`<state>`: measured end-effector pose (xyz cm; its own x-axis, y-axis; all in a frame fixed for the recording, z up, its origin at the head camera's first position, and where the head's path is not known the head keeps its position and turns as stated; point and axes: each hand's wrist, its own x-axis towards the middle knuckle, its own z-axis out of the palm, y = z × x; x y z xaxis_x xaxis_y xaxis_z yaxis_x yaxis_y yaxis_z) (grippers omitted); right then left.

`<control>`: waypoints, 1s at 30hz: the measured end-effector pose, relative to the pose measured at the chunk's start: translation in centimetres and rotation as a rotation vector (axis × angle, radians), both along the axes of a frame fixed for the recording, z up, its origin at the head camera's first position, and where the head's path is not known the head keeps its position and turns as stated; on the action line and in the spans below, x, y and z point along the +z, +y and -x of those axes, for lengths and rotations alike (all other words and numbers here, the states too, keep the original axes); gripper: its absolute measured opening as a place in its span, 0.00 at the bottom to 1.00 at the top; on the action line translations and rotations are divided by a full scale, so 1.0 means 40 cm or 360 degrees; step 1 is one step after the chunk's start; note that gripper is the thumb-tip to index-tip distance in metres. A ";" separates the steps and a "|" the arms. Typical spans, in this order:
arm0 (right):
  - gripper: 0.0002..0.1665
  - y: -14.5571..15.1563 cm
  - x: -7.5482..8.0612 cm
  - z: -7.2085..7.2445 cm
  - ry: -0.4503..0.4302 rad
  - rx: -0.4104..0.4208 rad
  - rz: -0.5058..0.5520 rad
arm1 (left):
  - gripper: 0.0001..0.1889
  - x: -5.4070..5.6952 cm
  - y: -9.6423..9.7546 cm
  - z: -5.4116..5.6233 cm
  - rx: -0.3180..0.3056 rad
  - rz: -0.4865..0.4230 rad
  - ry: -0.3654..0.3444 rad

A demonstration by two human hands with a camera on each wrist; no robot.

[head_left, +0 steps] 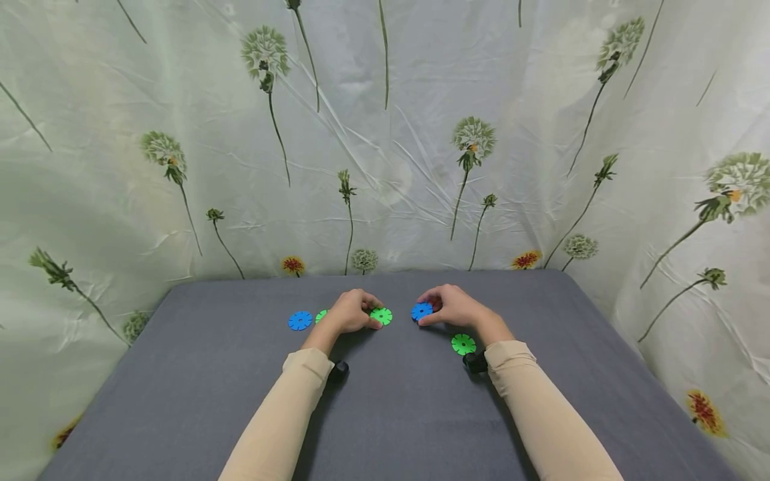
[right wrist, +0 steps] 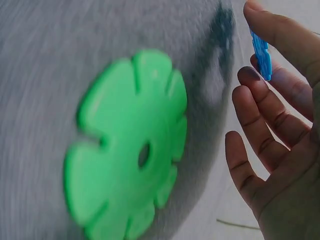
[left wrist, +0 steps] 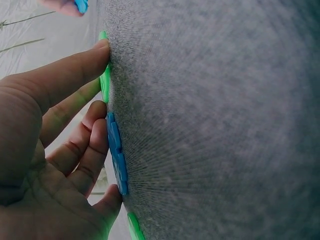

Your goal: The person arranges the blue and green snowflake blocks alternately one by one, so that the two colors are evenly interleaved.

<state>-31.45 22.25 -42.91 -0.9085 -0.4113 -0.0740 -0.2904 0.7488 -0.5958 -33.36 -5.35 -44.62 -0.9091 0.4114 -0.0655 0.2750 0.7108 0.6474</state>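
Thumb and forefinger of my left hand (head_left: 351,312) pinch the edges of a green notched plastic disc (head_left: 381,316), low against the tabletop. Under the other fingers lies a blue disc (left wrist: 117,155), hidden by the hand in the head view. Further left are a partly covered green disc (head_left: 321,316) and another blue disc (head_left: 300,321). My right hand (head_left: 456,307) holds a blue notched disc (head_left: 422,311) between thumb and fingers, raised off the cloth. Nearer to me, by the right wrist, a green disc (right wrist: 130,145) lies flat.
A grey cloth (head_left: 397,414) covers the table. Behind it and along both sides hangs a pale curtain (head_left: 409,153) printed with dandelions. Dark wrist devices (head_left: 475,363) sit under both forearms.
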 end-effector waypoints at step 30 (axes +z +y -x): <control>0.27 -0.075 -0.032 0.039 -0.0027 -0.0007 -0.0084 | 0.20 -0.001 0.002 0.003 0.0001 0.0006 -0.0016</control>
